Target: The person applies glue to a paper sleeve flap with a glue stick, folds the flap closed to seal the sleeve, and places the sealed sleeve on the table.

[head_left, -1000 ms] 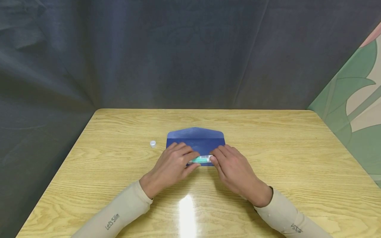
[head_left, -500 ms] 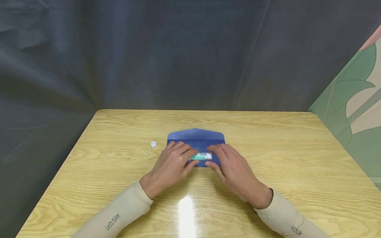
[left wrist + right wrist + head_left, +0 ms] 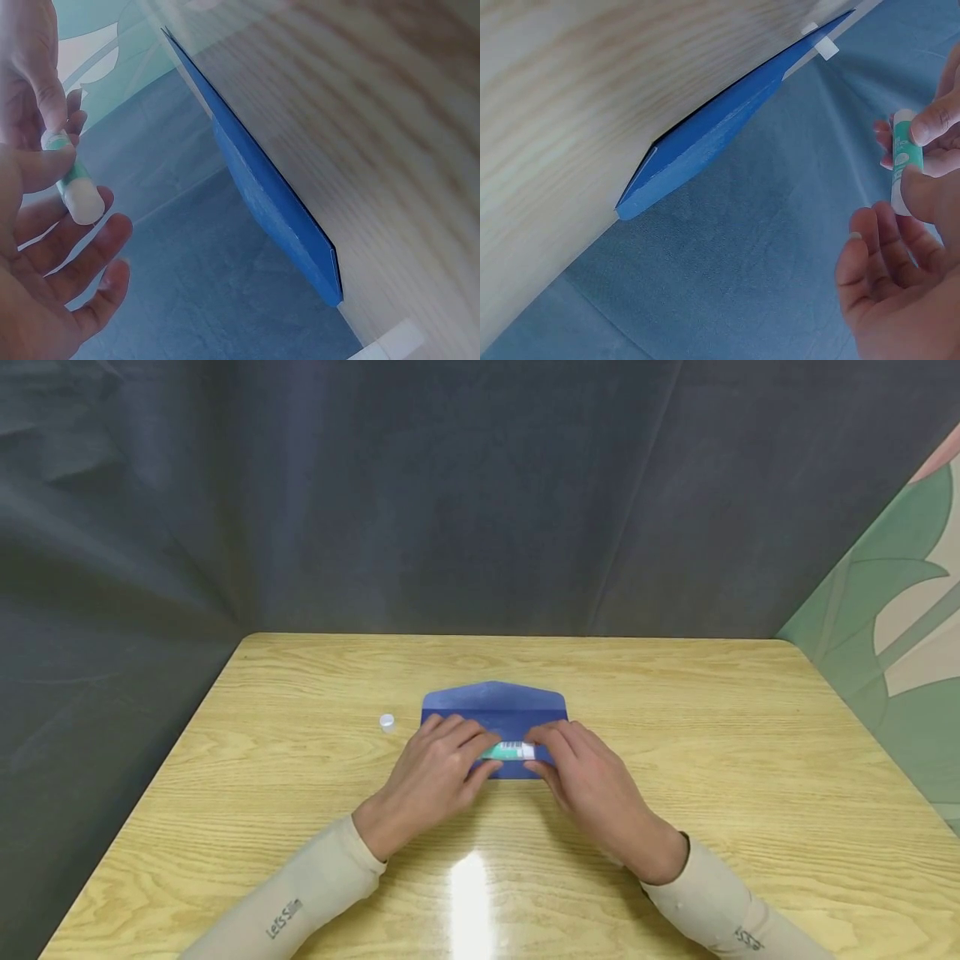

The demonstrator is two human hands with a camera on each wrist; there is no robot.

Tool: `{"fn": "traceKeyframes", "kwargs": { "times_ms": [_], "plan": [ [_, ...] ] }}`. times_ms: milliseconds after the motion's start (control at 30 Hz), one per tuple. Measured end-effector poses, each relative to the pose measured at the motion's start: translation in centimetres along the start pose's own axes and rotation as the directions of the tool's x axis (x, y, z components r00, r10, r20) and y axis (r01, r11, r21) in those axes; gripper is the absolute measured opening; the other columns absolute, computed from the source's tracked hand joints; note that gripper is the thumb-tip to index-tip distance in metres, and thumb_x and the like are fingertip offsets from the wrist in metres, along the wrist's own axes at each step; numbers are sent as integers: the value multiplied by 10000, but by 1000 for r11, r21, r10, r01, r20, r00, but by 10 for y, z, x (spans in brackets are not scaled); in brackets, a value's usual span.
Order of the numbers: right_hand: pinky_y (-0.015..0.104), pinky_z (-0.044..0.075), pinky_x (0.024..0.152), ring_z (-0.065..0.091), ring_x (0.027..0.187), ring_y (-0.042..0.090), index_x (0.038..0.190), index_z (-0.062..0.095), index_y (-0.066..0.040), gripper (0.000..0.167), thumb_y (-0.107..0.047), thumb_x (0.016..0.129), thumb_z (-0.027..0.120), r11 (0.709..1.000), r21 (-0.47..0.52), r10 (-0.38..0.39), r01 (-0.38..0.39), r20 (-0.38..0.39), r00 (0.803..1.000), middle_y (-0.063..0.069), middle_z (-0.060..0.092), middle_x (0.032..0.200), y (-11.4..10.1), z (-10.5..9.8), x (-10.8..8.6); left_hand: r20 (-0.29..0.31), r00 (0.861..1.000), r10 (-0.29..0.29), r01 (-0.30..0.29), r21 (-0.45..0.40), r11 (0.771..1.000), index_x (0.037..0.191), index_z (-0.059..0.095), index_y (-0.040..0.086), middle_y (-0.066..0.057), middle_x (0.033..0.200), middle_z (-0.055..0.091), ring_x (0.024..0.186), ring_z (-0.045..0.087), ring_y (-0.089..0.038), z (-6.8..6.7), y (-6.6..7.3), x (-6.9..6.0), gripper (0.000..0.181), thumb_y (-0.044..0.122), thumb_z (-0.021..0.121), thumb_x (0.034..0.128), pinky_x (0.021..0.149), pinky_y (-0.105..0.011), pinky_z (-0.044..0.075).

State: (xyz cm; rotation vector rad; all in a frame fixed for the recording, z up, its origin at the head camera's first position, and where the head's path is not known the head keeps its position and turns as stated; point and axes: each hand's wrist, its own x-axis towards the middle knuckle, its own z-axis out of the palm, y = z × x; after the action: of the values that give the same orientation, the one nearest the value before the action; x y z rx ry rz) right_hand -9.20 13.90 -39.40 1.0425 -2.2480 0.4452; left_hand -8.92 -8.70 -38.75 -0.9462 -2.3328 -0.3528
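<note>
A green and white glue stick [image 3: 512, 751] lies level between both hands, raised above a blue envelope [image 3: 495, 722]. My left hand [image 3: 438, 768] grips its left part between thumb and fingers. The white right end is pinched by the thumb and index finger of my right hand [image 3: 596, 785]. In the left wrist view, the rounded white end of the glue stick [image 3: 82, 201] shows past the left thumb. In the right wrist view, the right thumb presses the lower end of the glue stick [image 3: 906, 157]. The envelope lies flat with its pointed flap folded out toward the far side.
A small white cap [image 3: 387, 722] stands on the wooden table [image 3: 300, 693], left of the envelope. Dark cloth [image 3: 450, 510] hangs behind the table and along its left side. A leaf-patterned cloth [image 3: 900, 635] is at the right.
The right thumb and index finger spread off the glue stick's white end half a second ago, and now they close on it again. The left hand, envelope and cap stay about where they were.
</note>
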Motion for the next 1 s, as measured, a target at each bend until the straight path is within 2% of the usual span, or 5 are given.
{"fn": "traceKeyframes", "kwargs": {
  "times_ms": [200, 333, 533, 1000],
  "plan": [
    [306, 509, 720, 579, 824, 158, 1099, 591, -37, 246, -208, 940, 671, 1000, -5, 16, -15, 16, 1000, 43, 645, 1005, 0, -1, -1, 0, 1000, 7, -7, -4, 1000, 1036, 749, 128, 26, 971, 733, 887, 651, -141, 0, 0, 0, 246, 308, 776, 870, 737, -280, 462],
    [304, 505, 706, 567, 803, 151, 1079, 591, -35, 250, -269, 991, 582, 1000, -6, 16, -16, 14, 1000, 41, 637, 978, 0, -1, -1, 1, 1000, 12, -12, 0, 1000, 1019, 751, 138, 34, 959, 730, 878, 648, -133, 0, 0, 0, 227, 302, 781, 865, 730, -275, 456],
    [306, 494, 690, 544, 771, 146, 1063, 595, -34, 355, -352, 1031, 441, 1000, -18, 18, -18, 9, 1000, 38, 624, 933, 1, 0, -2, 5, 1000, 23, -23, 11, 1000, 1021, 759, 142, 37, 958, 728, 878, 646, -130, -1, 1, 0, 220, 295, 781, 866, 731, -274, 455],
    [316, 487, 681, 541, 748, 156, 1049, 613, -47, 407, -387, 1054, 389, 999, -45, 28, -27, 16, 999, 31, 637, 907, 1, 0, -2, -2, 999, 40, -40, 27, 999, 1028, 764, 137, 34, 954, 727, 881, 649, -130, 0, 1, 0, 225, 289, 784, 863, 732, -269, 444]
  ]
}}
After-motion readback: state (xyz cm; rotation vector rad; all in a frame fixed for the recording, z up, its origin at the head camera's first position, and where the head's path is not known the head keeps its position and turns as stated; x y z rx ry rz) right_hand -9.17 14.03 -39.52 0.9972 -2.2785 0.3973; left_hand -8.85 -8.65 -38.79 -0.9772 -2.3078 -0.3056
